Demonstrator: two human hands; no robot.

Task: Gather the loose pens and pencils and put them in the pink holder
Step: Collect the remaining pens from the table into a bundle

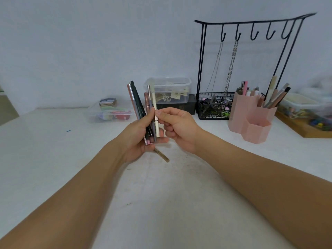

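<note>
My left hand (139,135) grips a bunch of pens and pencils (137,103) upright above the middle of the white table, their tips fanning up and left. My right hand (177,129) pinches a cream-white pen (154,108) at the right side of that bunch. One brown pencil end (162,156) sticks out below my left hand. The pink holder (251,115), made of hexagonal tubes, stands on the table to the right and has several pens and pencils in its tall tubes; its low front tube looks nearly bare.
A black wire rack (213,108) with hooks, chains and a basket stands left of the holder. Clear lidded boxes (168,90) sit at the back, another clear box (111,112) left of them. A wooden tray (305,126) with containers is at far right.
</note>
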